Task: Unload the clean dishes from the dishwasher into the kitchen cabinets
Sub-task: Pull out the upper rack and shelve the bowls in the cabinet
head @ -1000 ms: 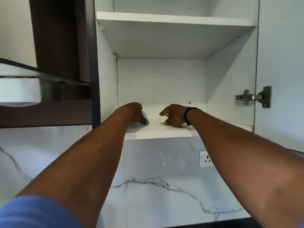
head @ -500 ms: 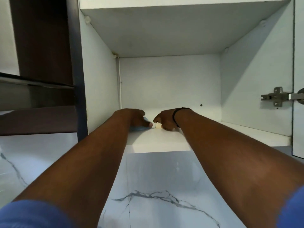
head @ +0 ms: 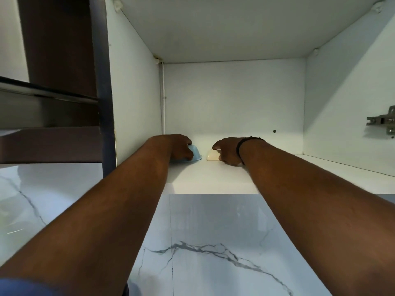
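Left hand point(head: 178, 147) cups the blue bowl point(head: 195, 154) rim-down on the shelf point(head: 213, 178); just right, right hand point(head: 227, 151) grips a cream dish point(head: 212, 156)

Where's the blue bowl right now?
In the head view the blue bowl sits on the cabinet's bottom shelf near the left wall, under the grip of the left hand, with a cream dish just to its right.

arms: both stretched forward | left hand point(head: 180, 147): fingers curled | right hand point(head: 227, 151): fingers curled
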